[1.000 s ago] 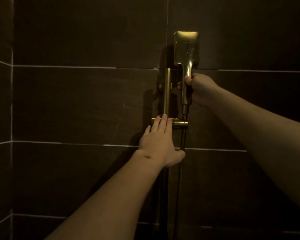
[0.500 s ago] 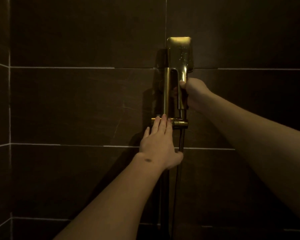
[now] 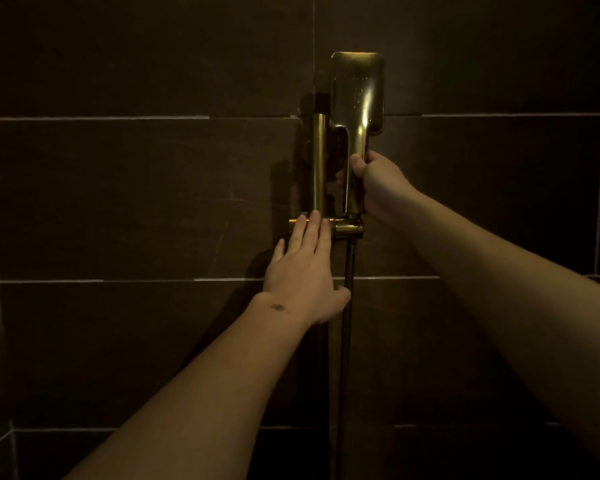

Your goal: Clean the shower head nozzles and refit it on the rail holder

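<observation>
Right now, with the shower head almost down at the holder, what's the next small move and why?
Probably ease the shower head straight down a little more. The right hand grips its handle, whose lower end sits right at the holder, hose hanging below, while the left hand steadies the holder. Whether it is fully seated is hard to tell in this dim light.

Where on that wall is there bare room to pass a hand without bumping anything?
Bare tile runs wide left of the rail, above the left hand. More lies right of the shower head, above the right hand. It is crowded in the middle: rail, holder, hose and both hands sit close together.
</observation>
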Available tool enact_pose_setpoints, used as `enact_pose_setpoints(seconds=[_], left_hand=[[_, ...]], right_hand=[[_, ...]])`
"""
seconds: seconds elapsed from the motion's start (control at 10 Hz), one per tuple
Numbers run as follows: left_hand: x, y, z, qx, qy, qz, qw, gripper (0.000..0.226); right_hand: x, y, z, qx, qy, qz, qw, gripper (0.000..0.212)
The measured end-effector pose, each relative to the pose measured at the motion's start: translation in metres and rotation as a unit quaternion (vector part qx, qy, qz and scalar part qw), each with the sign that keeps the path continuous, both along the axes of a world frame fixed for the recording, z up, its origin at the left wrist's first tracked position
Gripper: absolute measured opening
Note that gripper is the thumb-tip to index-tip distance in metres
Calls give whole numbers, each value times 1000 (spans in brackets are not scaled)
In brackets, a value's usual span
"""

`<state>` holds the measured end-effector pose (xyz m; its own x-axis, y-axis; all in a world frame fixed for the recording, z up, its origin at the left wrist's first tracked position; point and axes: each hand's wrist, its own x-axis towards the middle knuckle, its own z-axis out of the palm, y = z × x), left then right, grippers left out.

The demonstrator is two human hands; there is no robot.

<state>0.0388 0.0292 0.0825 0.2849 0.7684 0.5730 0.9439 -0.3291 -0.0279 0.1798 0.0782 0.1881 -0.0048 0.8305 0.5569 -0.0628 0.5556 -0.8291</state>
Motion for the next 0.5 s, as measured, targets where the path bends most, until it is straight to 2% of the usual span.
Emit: enact_pose_setpoints(seconds=[0.1,0.3,0.4,0.5], left_hand=[[-3,3,0,16,22,6,1000,109],[-4,4,0,3,4,-19,1000,110],[-6,-3,2,-19,-75,-66,995,96],[-21,-31,-28,-140,-239,-155,948,46]], right_hand=[[-2,2,-3,14,-17,-5,1000,15],[-4,-6,-13,22,-57,-42,997,29],[4,-27,-34,0,-145,-70,987,47],[37,-68,-96,-88,-204,-76,972,49]])
